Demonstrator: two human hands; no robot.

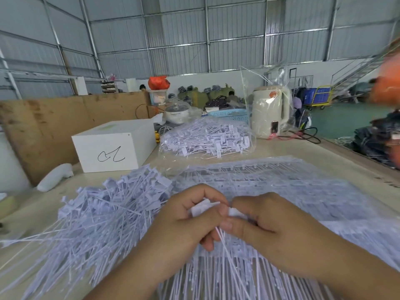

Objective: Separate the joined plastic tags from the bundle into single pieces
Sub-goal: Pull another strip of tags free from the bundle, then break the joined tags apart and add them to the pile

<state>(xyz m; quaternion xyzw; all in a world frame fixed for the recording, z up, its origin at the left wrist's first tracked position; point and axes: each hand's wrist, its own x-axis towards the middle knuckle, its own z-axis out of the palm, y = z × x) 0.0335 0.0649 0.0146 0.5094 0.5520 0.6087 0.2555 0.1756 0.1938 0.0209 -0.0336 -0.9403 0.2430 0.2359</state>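
Observation:
A wide sheet of joined white plastic tags (270,187) lies flat across the table in front of me. My left hand (184,219) and my right hand (266,221) meet above its near part, thumbs almost touching. Each hand pinches the flat head of a white tag (204,207), and thin tails hang down between the hands. A loose heap of single tags (104,213) spreads to the left of my left hand.
A clear bag of tags (207,137) sits further back, a white box (112,146) with a scribble to its left. Behind stand a cream kettle (270,111), a blue basket (229,115) and a brown board wall (54,118). A white bottle-like object (55,176) lies at the left.

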